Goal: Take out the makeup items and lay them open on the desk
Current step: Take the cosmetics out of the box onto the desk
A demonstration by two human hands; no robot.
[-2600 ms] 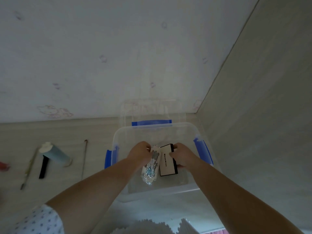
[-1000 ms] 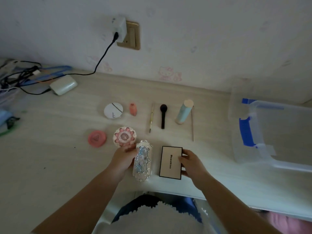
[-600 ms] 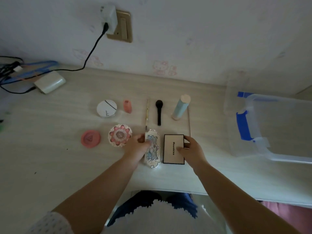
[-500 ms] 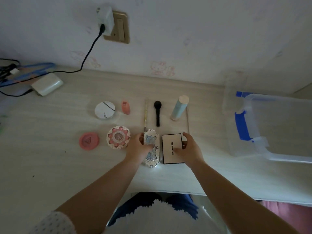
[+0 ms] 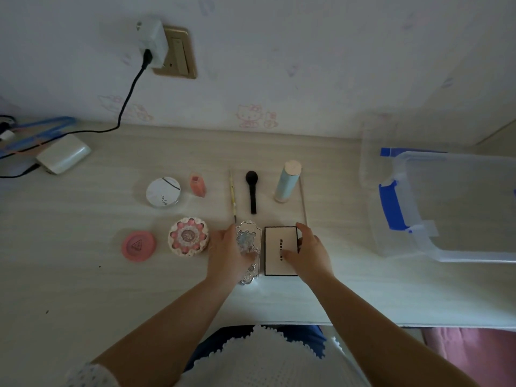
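Two closed palettes lie flat on the desk [image 5: 83, 275] side by side. My left hand [image 5: 229, 254] grips the ornate silver palette [image 5: 249, 241] with a blue centre, thumb across its lid. My right hand [image 5: 308, 254] holds the cream rectangular palette [image 5: 279, 248] with a black border, fingers on its right edge and thumb on its lid. Laid out around them are a flower-shaped compact [image 5: 188, 240], a coral round compact [image 5: 138, 246], a white round compact [image 5: 163, 192], a small coral tube [image 5: 198, 185], a thin pencil [image 5: 233, 195], a black brush [image 5: 252, 194] and a pale blue bottle [image 5: 287, 180].
A clear plastic storage box [image 5: 446, 208] with blue latches stands at the right, its lid leaning behind it against the wall. A thin stick [image 5: 303, 202] lies right of the bottle. A white charger [image 5: 63, 154] with cables sits at the far left. The desk's front edge runs just below my hands.
Both palettes came out of the box and were carried left to the desk. They were set down below the brush and bottle. My hands still rest on them.
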